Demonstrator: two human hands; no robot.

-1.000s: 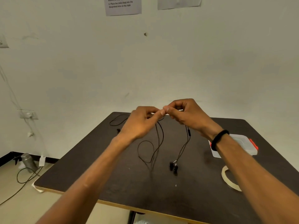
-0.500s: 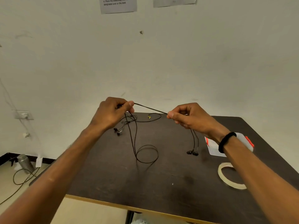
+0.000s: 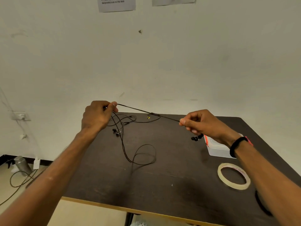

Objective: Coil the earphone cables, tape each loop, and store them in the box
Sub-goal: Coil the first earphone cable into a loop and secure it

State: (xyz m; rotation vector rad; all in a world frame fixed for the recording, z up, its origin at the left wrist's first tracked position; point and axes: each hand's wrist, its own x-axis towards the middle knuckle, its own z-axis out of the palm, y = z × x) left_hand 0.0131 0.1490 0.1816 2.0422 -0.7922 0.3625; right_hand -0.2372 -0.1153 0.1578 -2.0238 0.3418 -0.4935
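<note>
A black earphone cable (image 3: 146, 110) is stretched taut in the air between my two hands. My left hand (image 3: 97, 115) pinches one end up at the left, and slack cable hangs from it down to a loop (image 3: 143, 154) on the dark table. My right hand (image 3: 205, 123) pinches the cable at the right, with the two earbuds (image 3: 196, 137) dangling just below it. A second earphone (image 3: 128, 122) lies tangled on the table behind my left hand. The clear plastic box (image 3: 218, 148) with orange clips sits under my right wrist. A tape roll (image 3: 233, 177) lies flat near my right forearm.
The dark table (image 3: 162, 185) has a pale front edge close to me, and a wall stands right behind it. Paper sheets (image 3: 116, 4) hang on the wall. On the floor at the left lie a metal bottle (image 3: 22, 164) and a loose cable (image 3: 17, 181).
My hands, which were pinched together over the table a second ago, have drawn apart, left going up-left and right going right. The cable between them is now stretched straight.
</note>
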